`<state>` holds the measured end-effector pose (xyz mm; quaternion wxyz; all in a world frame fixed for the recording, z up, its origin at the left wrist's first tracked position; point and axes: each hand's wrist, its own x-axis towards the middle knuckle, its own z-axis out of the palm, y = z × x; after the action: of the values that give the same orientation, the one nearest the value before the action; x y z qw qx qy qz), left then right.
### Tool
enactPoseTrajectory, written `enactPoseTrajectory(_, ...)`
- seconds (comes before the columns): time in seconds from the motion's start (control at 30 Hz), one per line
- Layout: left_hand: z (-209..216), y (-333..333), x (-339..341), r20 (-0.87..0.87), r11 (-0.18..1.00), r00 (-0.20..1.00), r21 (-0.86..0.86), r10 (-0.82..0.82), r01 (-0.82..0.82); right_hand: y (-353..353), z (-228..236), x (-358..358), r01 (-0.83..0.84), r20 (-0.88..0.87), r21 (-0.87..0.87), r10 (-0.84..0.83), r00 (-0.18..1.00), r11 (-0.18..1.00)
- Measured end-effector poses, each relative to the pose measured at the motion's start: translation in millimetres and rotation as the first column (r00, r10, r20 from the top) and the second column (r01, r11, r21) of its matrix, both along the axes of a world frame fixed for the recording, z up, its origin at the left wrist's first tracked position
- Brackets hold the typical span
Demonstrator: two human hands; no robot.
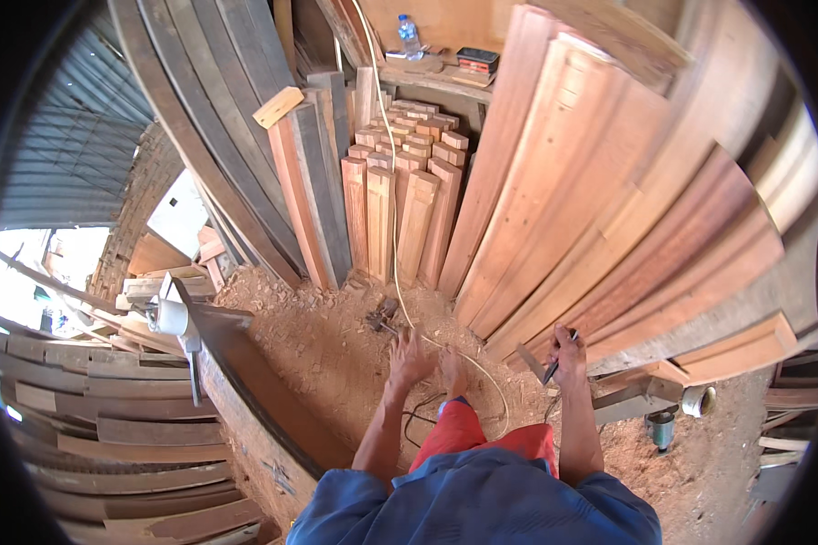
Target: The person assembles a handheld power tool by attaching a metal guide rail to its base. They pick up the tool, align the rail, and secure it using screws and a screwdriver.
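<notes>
My left hand [411, 361] reaches forward over the shavings with its fingers stretched out and nothing in them. Just past its fingertips lies a small dark object [384, 314] on the ground, too unclear to name. A pale cord [396, 227] hangs down from above and curves along the ground past this hand. In my right hand [568, 356] is a slim dark pen-like tool [551, 371], its end pointing down and left. That hand is close to the lower ends of the leaning reddish boards [554, 182]. A short strip of wood [529, 361] is beside the tool's end.
Upright wood blocks [418, 204] stand bundled ahead. Dark planks [200, 100] lean at left. A long wooden beam [245, 427] runs along my left, near stacked boards [136, 431]. A bottle [409, 36] stands on a far ledge. Sawdust covers the ground [291, 341].
</notes>
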<state>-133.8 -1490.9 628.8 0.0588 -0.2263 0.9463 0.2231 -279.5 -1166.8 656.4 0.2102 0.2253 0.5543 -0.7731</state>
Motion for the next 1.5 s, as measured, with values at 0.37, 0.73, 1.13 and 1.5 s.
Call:
enactPoseTrajectory(0.37,-10,-243,-299,0.046,0.932,0.931,0.004,0.362,-0.362,-162,14,-166,0.278,-0.181,-0.068,-0.286,0.941,0.958)
enactPoseTrajectory(0.73,-107,-340,-445,-0.007,0.912,0.925,-0.168,0.379,-0.375,-201,3,-200,0.38,-0.107,0.175,-0.367,0.924,0.908)
enactPoseTrajectory(1.13,-153,-440,-468,-0.077,0.923,0.92,0.029,0.384,-0.383,-195,6,-204,0.344,-0.031,0.289,-0.35,0.936,0.893)
enactPoseTrajectory(1.5,-100,-392,-546,-0.131,0.967,0.972,-0.142,0.194,-0.212,-185,0,-201,0.318,-0.053,0.312,-0.318,0.947,0.895)
